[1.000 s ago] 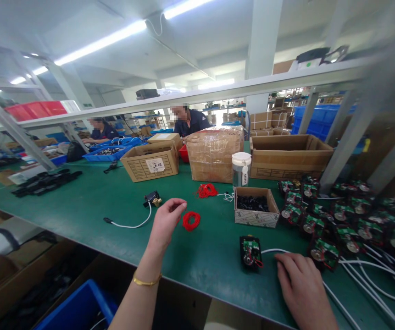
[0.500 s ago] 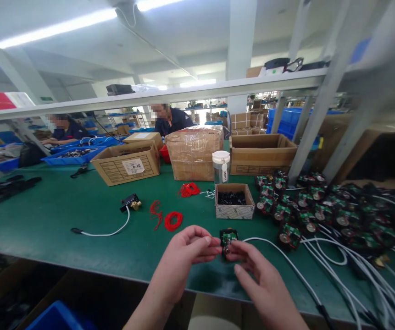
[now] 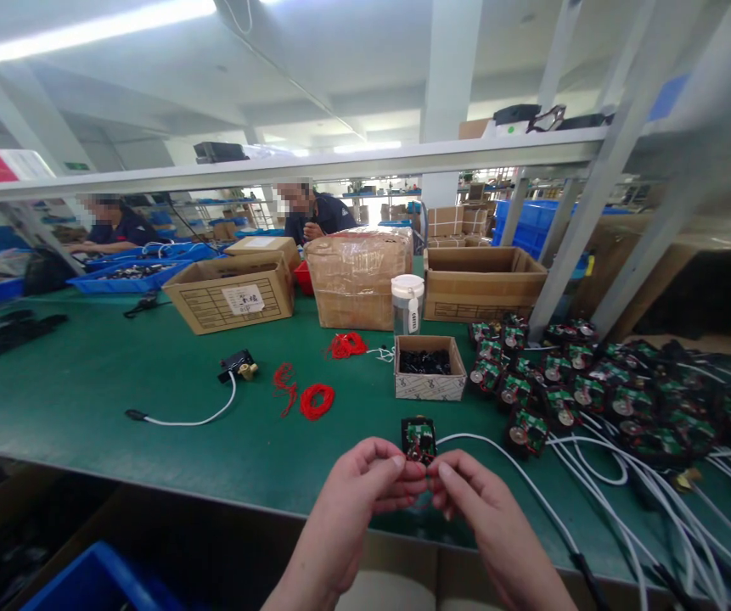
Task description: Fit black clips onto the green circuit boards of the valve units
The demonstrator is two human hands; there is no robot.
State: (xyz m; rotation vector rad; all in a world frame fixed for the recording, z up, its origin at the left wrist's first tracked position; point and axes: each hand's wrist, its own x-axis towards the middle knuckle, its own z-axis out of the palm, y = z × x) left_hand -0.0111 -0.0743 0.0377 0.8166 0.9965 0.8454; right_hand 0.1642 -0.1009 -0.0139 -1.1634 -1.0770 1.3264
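Note:
Just beyond my fingertips, a small black device with an exposed green circuit board [image 3: 418, 439] lies on the green table, its white cable [image 3: 498, 448] running off to the right. My left hand [image 3: 368, 488] is closed in a pinch at the board's near edge. Almost touching it, my right hand [image 3: 470, 492] also pinches, thumb against forefinger. Faint red, perhaps thin wire, shows at the fingertips, but what they grip is too small to make out. Behind the device stands a small open carton [image 3: 430, 389] of black parts.
Many similar board devices [image 3: 556, 399] with white cables crowd the right. Red wire coils [image 3: 317, 401] and a cabled device with a brass fitting [image 3: 238, 367] lie left. Cardboard boxes [image 3: 358, 280] and a lidded cup [image 3: 407, 305] line the back. Two people [image 3: 320, 216] sit beyond.
My right hand has left the board's face and come in against the left fingertips, thumb and forefinger now pinched. Both hands sit nearer the table's front edge, and more of the board shows.

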